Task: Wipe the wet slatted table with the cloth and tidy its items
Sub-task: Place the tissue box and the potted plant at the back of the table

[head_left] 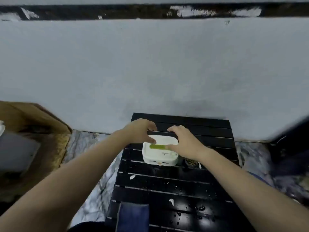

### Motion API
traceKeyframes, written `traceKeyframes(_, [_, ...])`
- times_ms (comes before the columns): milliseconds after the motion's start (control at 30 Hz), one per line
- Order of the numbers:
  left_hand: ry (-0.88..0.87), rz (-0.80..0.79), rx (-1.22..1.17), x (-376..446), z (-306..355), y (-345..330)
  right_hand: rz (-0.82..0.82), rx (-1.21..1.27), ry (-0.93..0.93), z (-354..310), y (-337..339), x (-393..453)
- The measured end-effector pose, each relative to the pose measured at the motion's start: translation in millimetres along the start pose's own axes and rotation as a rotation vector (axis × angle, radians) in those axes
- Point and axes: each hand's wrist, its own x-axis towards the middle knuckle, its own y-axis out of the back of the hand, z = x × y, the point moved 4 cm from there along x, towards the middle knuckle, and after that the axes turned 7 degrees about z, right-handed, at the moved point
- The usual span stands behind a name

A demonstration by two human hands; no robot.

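Where slats (192, 124) stay bare, both hands (139, 131) apparently flank the box (160, 156).

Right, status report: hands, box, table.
Both hands, left and right, open around white box, no firm grip. Slatted table wet, unwiped. Blue cloth idle at near edge.

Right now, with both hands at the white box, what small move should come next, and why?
Probably close both hands on the white box and lift it off the slatted table. The left hand and right hand already flank it with fingers spread, and the slats nearer the camera carry water drops, while the blue cloth lies unused at the near edge.
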Motion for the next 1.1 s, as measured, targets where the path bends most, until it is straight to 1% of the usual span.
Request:
traceKeyframes(67, [-0.017, 0.031, 0.018, 5.6, -13.3, -33.5, 0.029, -0.015, 0.011, 19.1, -29.4, -0.4])
traceKeyframes(133, [-0.010, 0.075, -0.020, 4.7, -29.5, -73.4, 0.050, -0.028, 0.032, 41.6, -65.6, -3.9])
traceKeyframes(233, [-0.040, 0.222, -0.137, 1.8, -50.1, -118.0, 0.136, 0.004, 0.032, 73.1, -107.5, -4.0])
traceKeyframes(333, [-0.071, 0.368, -0.290, -3.5, -72.1, -151.3, 0.280, 0.025, 0.055, 98.1, -136.7, -1.0])
traceKeyframes(400, [-0.086, 0.426, -0.408, -6.1, -82.2, -168.7, 0.385, 0.097, 0.122, 109.2, -149.3, 0.3])
traceKeyframes(467, [-0.139, 0.471, -0.472, -7.9, -86.8, -180.7, 0.478, 0.189, 0.177, 118.4, -157.2, -0.3])
traceKeyframes(567, [-0.211, 0.558, -0.475, -5.9, -90.0, -187.8, 0.568, 0.311, 0.225, 129.5, -166.9, -0.4])
traceKeyframes(633, [-0.236, 0.588, -0.454, -4.6, -93.0, -191.1, 0.614, 0.361, 0.245, 136.3, -172.6, -1.1])
traceKeyframes(833, [-0.246, 0.595, -0.423, -8.5, -102.3, -199.2, 0.663, 0.345, 0.276, 144.2, -178.9, -4.7])
traceKeyframes(1033, [-0.218, 0.623, -0.419, -20.7, -102.5, -204.5, 0.647, 0.427, 0.208, 142.7, -182.5, -12.1])
traceKeyframes(1100, [-0.214, 0.646, -0.464, -23.4, -104.1, -207.1, 0.652, 0.436, 0.202, 142.2, -184.1, -12.6])
